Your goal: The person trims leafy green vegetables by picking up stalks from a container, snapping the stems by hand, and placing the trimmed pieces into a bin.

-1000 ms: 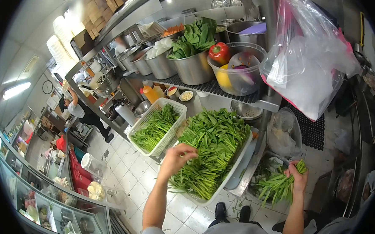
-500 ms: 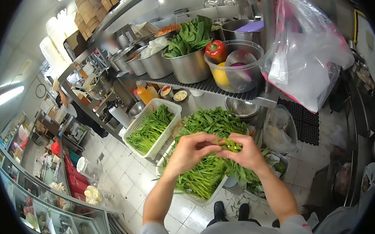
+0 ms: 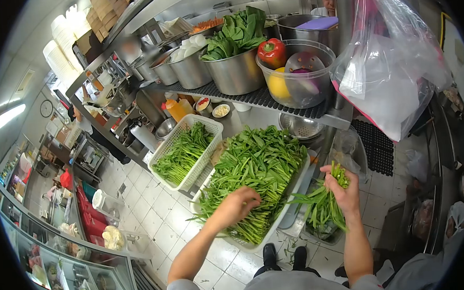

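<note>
A large heap of leafy green stems fills a white tray in front of me. My left hand is over the stems at the front of the heap, its fingers curled together; what they hold, if anything, is hidden. To the right of the tray, my right hand grips a bunch of greens, stem ends up and leaves hanging down. Below that bunch is a bin with greens in it. A white basket of similar stems stands at the left of the heap.
Above the counter, a shelf carries metal pots and a clear tub with peppers. A plastic bag hangs at the right. One person stands at the far left; another is behind the shelf.
Both hands met over the heap half a second ago and are now apart. My right hand has moved right with the bunch; my left hand has come down to the heap's front.
</note>
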`<state>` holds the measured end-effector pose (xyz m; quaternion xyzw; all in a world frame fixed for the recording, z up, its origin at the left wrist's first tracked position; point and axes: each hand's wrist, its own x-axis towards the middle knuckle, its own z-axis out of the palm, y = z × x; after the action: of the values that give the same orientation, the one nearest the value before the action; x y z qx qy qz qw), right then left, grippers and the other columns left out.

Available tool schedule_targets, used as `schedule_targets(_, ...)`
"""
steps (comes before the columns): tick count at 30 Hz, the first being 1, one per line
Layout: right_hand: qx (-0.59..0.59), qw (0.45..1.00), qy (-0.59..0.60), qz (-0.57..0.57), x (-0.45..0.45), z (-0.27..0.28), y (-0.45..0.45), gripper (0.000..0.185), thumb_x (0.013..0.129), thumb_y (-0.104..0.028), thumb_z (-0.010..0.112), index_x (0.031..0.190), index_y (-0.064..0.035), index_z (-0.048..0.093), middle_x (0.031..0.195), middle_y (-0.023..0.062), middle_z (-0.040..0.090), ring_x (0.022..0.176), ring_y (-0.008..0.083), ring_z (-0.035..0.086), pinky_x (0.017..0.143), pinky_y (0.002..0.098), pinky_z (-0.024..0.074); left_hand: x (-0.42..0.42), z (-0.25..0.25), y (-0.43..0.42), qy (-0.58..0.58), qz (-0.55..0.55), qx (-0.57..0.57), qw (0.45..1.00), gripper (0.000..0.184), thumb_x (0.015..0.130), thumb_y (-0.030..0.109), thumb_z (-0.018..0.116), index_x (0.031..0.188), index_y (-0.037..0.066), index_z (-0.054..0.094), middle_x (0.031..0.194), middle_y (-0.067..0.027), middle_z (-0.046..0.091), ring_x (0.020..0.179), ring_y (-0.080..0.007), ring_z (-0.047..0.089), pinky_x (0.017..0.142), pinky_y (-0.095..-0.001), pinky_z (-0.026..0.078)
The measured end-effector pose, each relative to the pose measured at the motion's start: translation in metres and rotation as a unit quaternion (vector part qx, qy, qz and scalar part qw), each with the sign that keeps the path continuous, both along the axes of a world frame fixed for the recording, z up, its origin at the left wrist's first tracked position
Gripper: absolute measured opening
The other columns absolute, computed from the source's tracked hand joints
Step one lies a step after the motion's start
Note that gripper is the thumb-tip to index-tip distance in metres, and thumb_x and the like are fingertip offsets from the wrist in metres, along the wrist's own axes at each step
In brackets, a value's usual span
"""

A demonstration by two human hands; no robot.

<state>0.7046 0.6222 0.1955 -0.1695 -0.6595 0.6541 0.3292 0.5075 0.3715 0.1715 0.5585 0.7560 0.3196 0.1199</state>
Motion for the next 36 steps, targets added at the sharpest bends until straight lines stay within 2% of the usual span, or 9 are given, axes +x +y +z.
schedule_targets(6, 0.133, 0.990, 0.022, 0.038, -0.015, 0.005, -0.012, 0.013, 0.088, -0.008, 0.069, 0.098, 0.0004, 0.072, 0.078, 0.0041, 0.066, 0.066, 0.0110, 0.058, 0.063, 0.0255, 0.0445, -0.025, 0.071, -0.015, -0.255, 0.189, 0.132, 0.939, 0.015, 0.096, 0.012, 0.063, 0.107, 0.003, 0.065, 0.095, -0.0024, 0.068, 0.085, -0.0096, 0.062, 0.073, -0.0251, 0.051)
schedule_targets(8, 0.198, 0.978, 0.033, 0.052, -0.028, 0.026, -0.028, 0.016, 0.086, -0.009, 0.071, 0.100, -0.0016, 0.073, 0.084, 0.0090, 0.070, 0.069, 0.0163, 0.063, 0.066, 0.0274, 0.0471, -0.020, 0.090, -0.008, -0.241, 0.155, 0.168, 0.943, 0.017, 0.096, 0.012, 0.063, 0.110, 0.003, 0.065, 0.096, -0.0019, 0.068, 0.087, -0.0084, 0.062, 0.072, -0.0237, 0.051)
schedule_targets(11, 0.218, 0.970, 0.030, 0.099, -0.052, 0.046, -0.047, 0.020, 0.085, -0.012, 0.075, 0.102, -0.0014, 0.073, 0.081, 0.0076, 0.069, 0.073, 0.0156, 0.063, 0.065, 0.0281, 0.0471, -0.009, 0.113, 0.008, -0.238, 0.118, 0.193, 0.945, 0.019, 0.095, 0.009, 0.063, 0.112, 0.002, 0.065, 0.099, -0.0021, 0.067, 0.088, -0.0081, 0.063, 0.071, -0.0231, 0.052)
schedule_targets(14, 0.204, 0.969, 0.083, 0.109, -0.075, 0.058, -0.062, 0.022, 0.083, -0.014, 0.077, 0.100, -0.0001, 0.072, 0.079, 0.0057, 0.067, 0.073, 0.0138, 0.062, 0.064, 0.0282, 0.0464, 0.007, 0.131, 0.027, -0.238, 0.088, 0.195, 0.947, 0.016, 0.094, 0.005, 0.064, 0.110, 0.001, 0.065, 0.099, -0.0025, 0.067, 0.087, -0.0081, 0.063, 0.071, -0.0230, 0.052)
schedule_targets(17, 0.158, 0.977, 0.056, 0.133, -0.087, 0.053, -0.059, 0.021, 0.083, -0.012, 0.077, 0.099, 0.0000, 0.072, 0.077, 0.0045, 0.066, 0.073, 0.0108, 0.060, 0.063, 0.0277, 0.0456, 0.015, 0.140, 0.041, -0.207, 0.070, 0.206, 0.954, 0.017, 0.094, 0.005, 0.064, 0.111, 0.001, 0.065, 0.100, -0.0025, 0.067, 0.087, -0.0082, 0.062, 0.071, -0.0229, 0.052)
schedule_targets(22, 0.003, 0.986, 0.070, 0.150, -0.075, 0.052, -0.044, 0.015, 0.089, -0.012, 0.072, 0.099, -0.0008, 0.073, 0.081, -0.0022, 0.067, 0.068, 0.0048, 0.056, 0.063, 0.0219, 0.0450, 0.010, 0.145, 0.052, -0.237, 0.078, 0.269, 0.930, 0.019, 0.097, 0.009, 0.061, 0.115, 0.001, 0.064, 0.099, -0.0025, 0.066, 0.086, -0.0085, 0.062, 0.069, -0.0250, 0.054)
schedule_targets(25, 0.023, 0.985, 0.062, 0.157, -0.064, 0.057, -0.033, 0.015, 0.089, -0.011, 0.071, 0.101, -0.0016, 0.073, 0.079, -0.0012, 0.067, 0.066, 0.0047, 0.056, 0.060, 0.0216, 0.0443, 0.011, 0.139, 0.063, -0.265, 0.027, 0.265, 0.927, 0.020, 0.099, 0.010, 0.059, 0.116, 0.000, 0.063, 0.101, -0.0031, 0.065, 0.088, -0.0089, 0.062, 0.071, -0.0261, 0.055)
schedule_targets(30, 0.017, 0.980, -0.022, 0.196, -0.043, 0.060, -0.011, 0.022, 0.084, -0.020, 0.078, 0.098, -0.0017, 0.075, 0.070, -0.0025, 0.065, 0.060, 0.0050, 0.055, 0.055, 0.0226, 0.0439, 0.017, 0.130, 0.080, -0.354, -0.051, 0.256, 0.898, 0.017, 0.101, 0.004, 0.052, 0.113, -0.001, 0.062, 0.106, -0.0037, 0.060, 0.091, -0.0098, 0.060, 0.079, -0.0266, 0.058)
schedule_targets(36, 0.021, 0.977, -0.080, 0.195, -0.013, 0.064, -0.001, 0.028, 0.082, -0.023, 0.081, 0.098, -0.0010, 0.075, 0.074, -0.0014, 0.067, 0.062, 0.0057, 0.056, 0.056, 0.0234, 0.0449, 0.030, 0.116, 0.100, -0.364, -0.089, 0.229, 0.898, 0.016, 0.101, 0.003, 0.050, 0.111, -0.002, 0.061, 0.108, -0.0049, 0.059, 0.097, -0.0126, 0.060, 0.082, -0.0287, 0.058)
